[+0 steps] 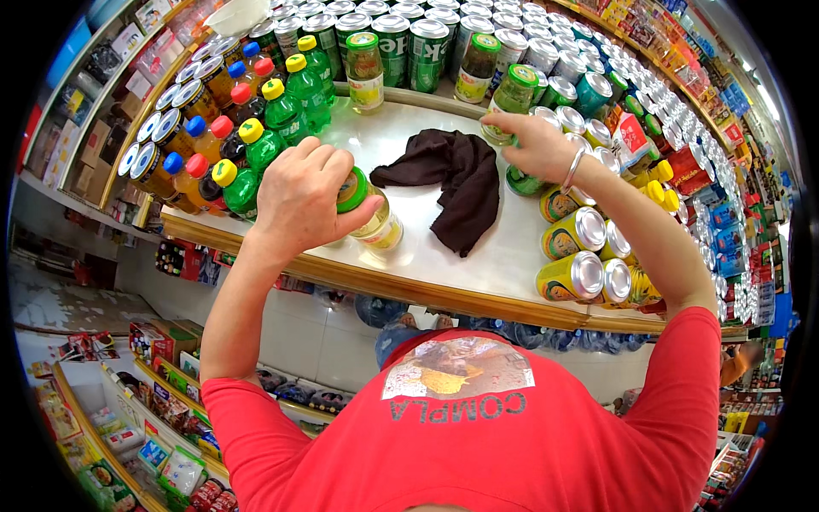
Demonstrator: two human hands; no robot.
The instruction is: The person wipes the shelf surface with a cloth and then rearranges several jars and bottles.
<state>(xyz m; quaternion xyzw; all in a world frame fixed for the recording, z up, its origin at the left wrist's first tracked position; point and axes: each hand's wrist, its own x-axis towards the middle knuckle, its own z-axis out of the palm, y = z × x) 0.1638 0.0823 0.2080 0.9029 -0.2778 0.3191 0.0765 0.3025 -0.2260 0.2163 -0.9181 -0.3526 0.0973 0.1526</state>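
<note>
My left hand (304,195) is wrapped around the upper part of a glass jar (382,230) with a green lid and pale contents, at the front of the white counter (307,265). At the back right, the fingers of my right hand (540,147) overlap the lower part of another green-lidded jar (515,89); whether they grip it cannot be told. Between my hands lies a crumpled dark brown cloth (451,169). Two more green-lidded jars, one with pale contents (365,70) and one with darker contents (477,67), stand along the back.
Green soda bottles (285,112) and small bottles with red caps (224,128) crowd the left side. Yellow cans (572,233) line the right. Rows of drink cans (390,45) fill the back behind a low ledge (416,99). A wooden edge (416,294) borders the counter's front.
</note>
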